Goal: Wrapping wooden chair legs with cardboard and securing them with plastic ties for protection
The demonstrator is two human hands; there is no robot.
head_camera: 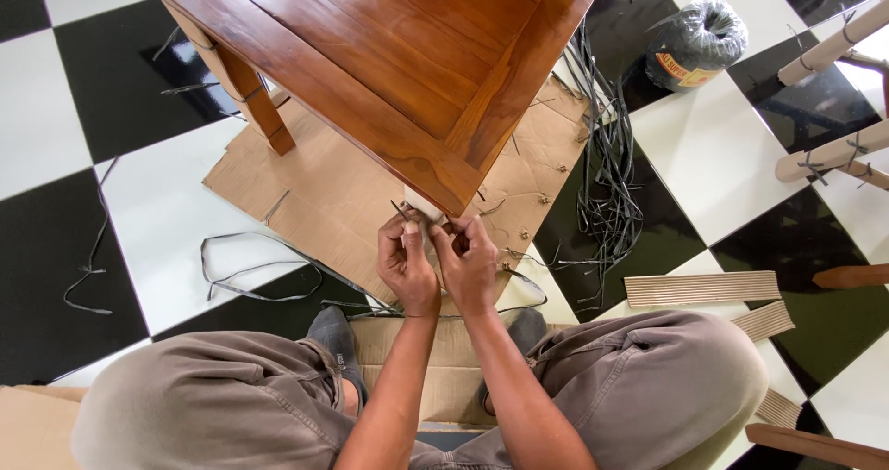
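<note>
Both hands, left hand [406, 264] and right hand [470, 264], pinch together on a thin dark strip [402, 211] at the table [389, 53] corner, just under its leg [424, 205]. The strip pokes up and leftwards.

Bare forearms, khaki-grey trousers [222, 396], dark grey socks [331, 333].

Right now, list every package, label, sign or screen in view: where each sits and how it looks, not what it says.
Round roll wrapped in clear plastic film: on the checkered floor at upper right, beyond the wooden table; dark and shiny.
Yellow and red label: a band across the roll's lower front, with print too small to matter.
Flattened brown cardboard sheet: spread under the table, plain and unprinted.
No signs or screens show.
</note>
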